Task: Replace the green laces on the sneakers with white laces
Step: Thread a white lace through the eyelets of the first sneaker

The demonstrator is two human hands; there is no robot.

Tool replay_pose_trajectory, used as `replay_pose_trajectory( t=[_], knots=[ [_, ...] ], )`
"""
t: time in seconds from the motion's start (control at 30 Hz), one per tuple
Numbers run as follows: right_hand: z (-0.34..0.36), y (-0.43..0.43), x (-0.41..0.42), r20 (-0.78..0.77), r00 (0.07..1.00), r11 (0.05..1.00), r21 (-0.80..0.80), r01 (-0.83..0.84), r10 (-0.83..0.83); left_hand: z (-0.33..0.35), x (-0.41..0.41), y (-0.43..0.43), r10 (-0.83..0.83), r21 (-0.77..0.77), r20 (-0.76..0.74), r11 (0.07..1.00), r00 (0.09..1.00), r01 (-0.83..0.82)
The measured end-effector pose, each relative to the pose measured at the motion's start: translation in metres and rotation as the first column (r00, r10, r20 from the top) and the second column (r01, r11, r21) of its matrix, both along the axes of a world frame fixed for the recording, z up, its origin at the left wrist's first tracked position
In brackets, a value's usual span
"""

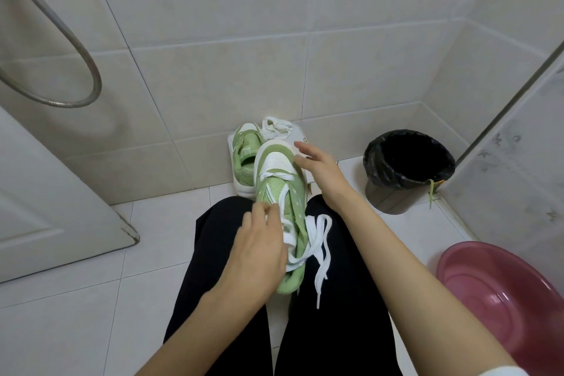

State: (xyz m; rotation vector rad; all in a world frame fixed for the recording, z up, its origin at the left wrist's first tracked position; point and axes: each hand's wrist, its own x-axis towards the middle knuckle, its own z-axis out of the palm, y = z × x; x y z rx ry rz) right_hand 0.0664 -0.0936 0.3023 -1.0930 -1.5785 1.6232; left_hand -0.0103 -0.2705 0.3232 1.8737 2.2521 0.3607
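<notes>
A green and white sneaker [279, 183] lies on my knees, toe pointing away, with a white lace [317, 241] partly threaded through its lower eyelets and loose ends trailing over my right thigh. My left hand [259, 249] rests on the sneaker's left side near the tongue, fingers touching the lace. My right hand [317, 166] is at the toe's right side with straight fingers. A second green sneaker [244, 156] stands on a white box [300, 133] by the wall, without laces. Another white lace [276, 127] lies coiled behind it. A green lace [431, 191] hangs from the bin.
A black-lined bin [407, 159] stands in the right corner beside a glass partition [518, 143]. A pink basin [506, 293] sits on the tiled floor at the right. A white door [52, 192] and a metal shower hose [61, 49] are on the left.
</notes>
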Motion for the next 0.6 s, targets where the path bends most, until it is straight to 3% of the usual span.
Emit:
replay_pose_trajectory(
  t=[0.13,0.2,0.27,0.33,0.4,0.6],
  knots=[
    [0.001,-0.004,0.014,-0.047,0.996,0.997,0.005,0.076,-0.076,0.005,-0.004,-0.021,-0.119,-0.034,0.409,0.989,0.905,0.146],
    [0.005,-0.012,0.015,-0.052,0.994,0.990,0.102,0.101,-0.096,0.006,-0.019,-0.010,-0.014,0.131,0.586,0.988,0.810,-0.078],
    [0.007,-0.023,0.013,-0.052,0.997,0.968,0.241,0.065,-0.054,0.005,-0.039,0.011,0.121,0.246,0.704,0.883,0.700,-0.400],
    [0.007,-0.032,0.010,0.028,0.999,0.923,0.383,-0.028,0.019,0.002,-0.055,0.033,0.177,0.245,0.725,0.837,0.665,-0.489],
    [0.004,-0.034,0.006,0.159,0.985,0.859,0.493,-0.139,0.068,-0.008,-0.061,0.050,0.175,0.235,0.700,0.859,0.693,-0.455],
    [0.001,-0.024,-0.004,0.347,0.937,0.804,0.550,-0.228,0.028,-0.026,-0.069,0.070,0.149,0.268,0.677,0.863,0.721,-0.429]
  ],
)
